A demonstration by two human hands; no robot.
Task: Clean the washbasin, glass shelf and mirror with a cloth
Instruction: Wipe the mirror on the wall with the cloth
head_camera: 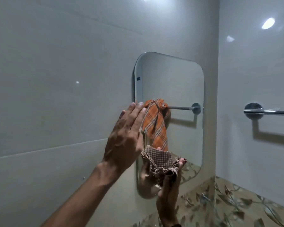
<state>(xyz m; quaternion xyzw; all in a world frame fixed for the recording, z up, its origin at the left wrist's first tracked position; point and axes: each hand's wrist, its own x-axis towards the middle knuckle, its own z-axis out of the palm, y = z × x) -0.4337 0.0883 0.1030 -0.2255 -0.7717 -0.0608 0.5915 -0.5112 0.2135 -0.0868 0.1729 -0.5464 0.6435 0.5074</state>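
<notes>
One brown checked cloth (161, 163) is the working tool here, bunched into a wad and pressed against the mirror (170, 82) at about seven o'clock on the glass. It looks thin, soft and light. It should fold to any shape and slide easily on the pane, and loose edges will flop unless they are gathered in. Holding it from behind the wad, as it is now, seems the sensible grip. The mirror is rigid, slick and breakable. It is fixed flat to the wall (56, 79), so it calls for broad, even pressure, not hard jabs.

The right hand (169, 190) comes up from six o'clock. Its fingers curl round the cloth and clench the folds against the glass, with one fingertip showing at the wad's three o'clock side. The left hand (128, 133) lies spread, fingers straight and together. It holds nothing, and its fingertips rest at the mirror's nine o'clock edge as if to steady it.

In the glass, an orange plaid cloth (156, 122) shows draped on a reflected rail. A chrome towel bar (269, 112) sits on the side wall at three o'clock, and patterned tiles (236, 202) run along at five o'clock. Neither the washbasin nor the glass shelf is in view.
</notes>
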